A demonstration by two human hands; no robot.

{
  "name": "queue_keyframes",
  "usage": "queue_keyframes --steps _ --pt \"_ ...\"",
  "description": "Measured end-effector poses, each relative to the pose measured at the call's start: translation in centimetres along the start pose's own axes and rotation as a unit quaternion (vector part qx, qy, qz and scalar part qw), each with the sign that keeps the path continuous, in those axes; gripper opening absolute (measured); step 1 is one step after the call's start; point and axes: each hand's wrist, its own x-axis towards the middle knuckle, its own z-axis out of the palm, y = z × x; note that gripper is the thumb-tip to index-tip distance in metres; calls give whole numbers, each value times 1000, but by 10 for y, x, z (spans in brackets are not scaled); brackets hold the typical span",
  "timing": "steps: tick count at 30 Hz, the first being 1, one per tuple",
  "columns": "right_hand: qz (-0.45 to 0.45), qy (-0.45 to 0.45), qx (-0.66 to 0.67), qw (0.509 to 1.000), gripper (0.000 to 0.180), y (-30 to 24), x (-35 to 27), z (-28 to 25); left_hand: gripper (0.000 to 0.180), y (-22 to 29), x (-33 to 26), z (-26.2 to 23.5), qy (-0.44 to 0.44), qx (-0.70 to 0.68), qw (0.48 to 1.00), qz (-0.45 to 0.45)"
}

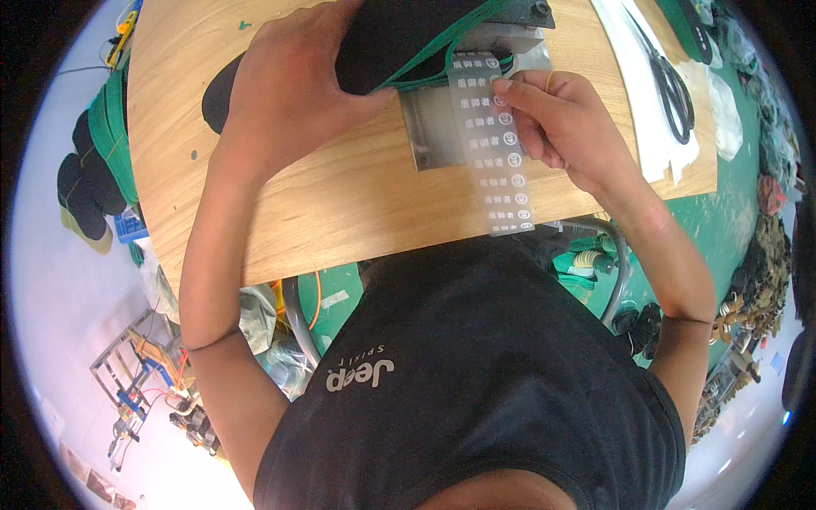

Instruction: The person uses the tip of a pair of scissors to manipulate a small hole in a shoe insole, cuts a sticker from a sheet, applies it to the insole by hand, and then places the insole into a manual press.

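My left hand reaches to the upper middle of the table, thumb and fingers around a black fabric piece with green edging. Its fingertips are partly out of sight at the top. My right hand pinches the edge of a translucent strip of printed labels between thumb and fingers. This strip hangs down over the table's near edge, its upper end beside the green edging. Under the strip and the fabric lies a grey metal plate set in the tabletop.
Black-handled scissors rest on white sheets at the right of the wooden table. Metal machine parts stand at the top. Black and green fabric hangs past the left edge. Piles of material lie along the right.
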Motion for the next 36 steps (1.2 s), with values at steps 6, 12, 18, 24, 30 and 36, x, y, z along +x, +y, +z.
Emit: queue_keyframes --steps 6,12,18,24,30,36 --pt "-21 -12 14 1000 25 5 -3 -2 67 -15 -4 8 -17 14 1000 -7" --pt "-122 -13 -50 991 23 7 -38 12 60 -15 -4 8 7 -37 999 18" --pt "0 -51 -17 999 24 9 -56 0 55 -19 -5 4 8 -134 989 -60" --pt "-13 -80 -74 994 25 -7 -31 3 27 -46 -18 -6 136 -329 927 -119" --pt "-15 3 -11 1000 28 -2 12 -10 25 -62 -24 -6 253 -434 855 -130" --pt "-1 -32 27 999 26 -4 10 -4 24 -59 -23 -3 267 -431 853 -124"
